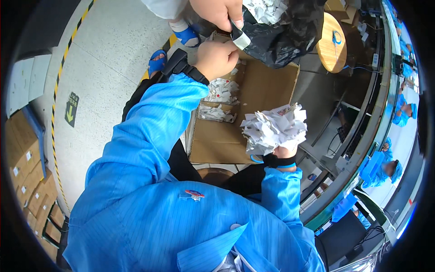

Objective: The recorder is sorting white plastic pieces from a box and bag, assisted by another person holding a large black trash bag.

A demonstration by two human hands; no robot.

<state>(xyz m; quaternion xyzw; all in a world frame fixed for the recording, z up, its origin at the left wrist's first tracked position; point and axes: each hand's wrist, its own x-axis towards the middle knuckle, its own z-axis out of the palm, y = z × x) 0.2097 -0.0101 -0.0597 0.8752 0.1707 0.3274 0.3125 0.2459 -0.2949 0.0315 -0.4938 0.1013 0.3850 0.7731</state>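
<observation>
My left hand (216, 60) is closed above the far left of an open cardboard box (265, 84). Its fingertips meet a small pale piece (242, 41) at the end of a black strip, which another person's hand (221, 12) grips from the far side. Whether my fingers hold that piece I cannot tell. Over the box's near right, my right hand (285, 153) is closed around a thick bunch of white paper scraps (275, 128), with its fingers largely hidden beneath them. Inside the box, more paper scraps (219, 91) lie along the left side.
A black plastic bag (283, 43) with white scraps (267, 10) hangs over the box's far side. Beyond stands a round wooden stool (330, 47) with a blue-handled tool (336, 37) on it. A workbench edge (362, 131) runs along the right. Stacked cartons (28, 167) stand at left.
</observation>
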